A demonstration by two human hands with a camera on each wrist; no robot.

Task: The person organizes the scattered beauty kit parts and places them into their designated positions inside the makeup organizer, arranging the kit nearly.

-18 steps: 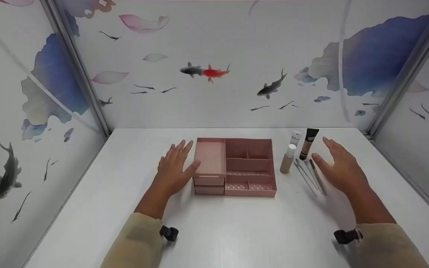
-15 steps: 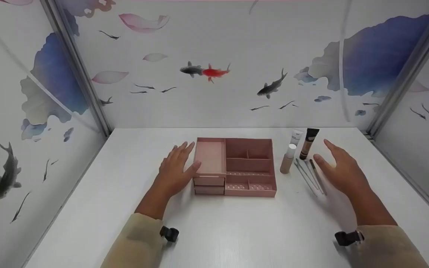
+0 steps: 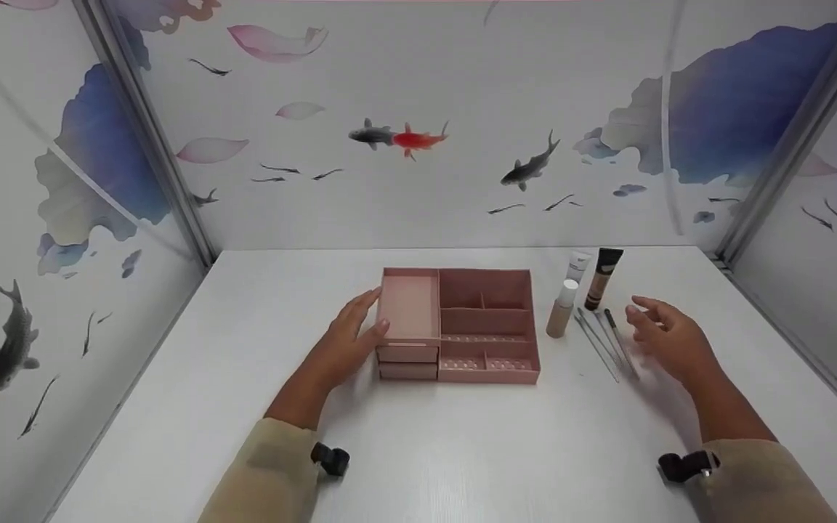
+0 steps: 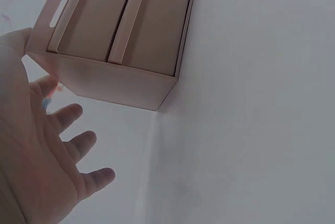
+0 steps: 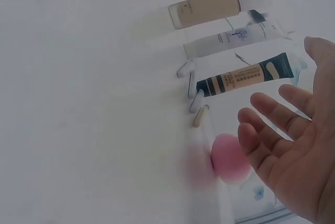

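Note:
My left hand (image 3: 346, 334) lies along the left side of a pink cosmetics organizer (image 3: 410, 305). Its thumb is at the top edge, and the fingers extend loosely beside the wall. In the left wrist view, two drawers (image 4: 94, 14) show at the organizer's front. My right hand (image 3: 673, 341) hovers at the right with loosely bent fingers, holding nothing. Just left of it lie several thin makeup brushes or sticks (image 3: 616, 345). The right wrist view shows a pink makeup sponge (image 5: 229, 156) close to the fingers; in the head view that hand hides it.
Between organizer and right hand stand a white-capped foundation bottle (image 3: 558, 319), a white tube (image 3: 577, 265) and a black-capped beige tube (image 3: 600, 280). The organizer's right half has several open compartments (image 3: 487, 319). White printed walls (image 3: 418, 203) enclose the table (image 3: 433, 450) at back and sides.
My left fingers have drawn in against the organizer's side. The right hand has shifted slightly toward me, its fingers bending more. The organizer and cosmetics stay put.

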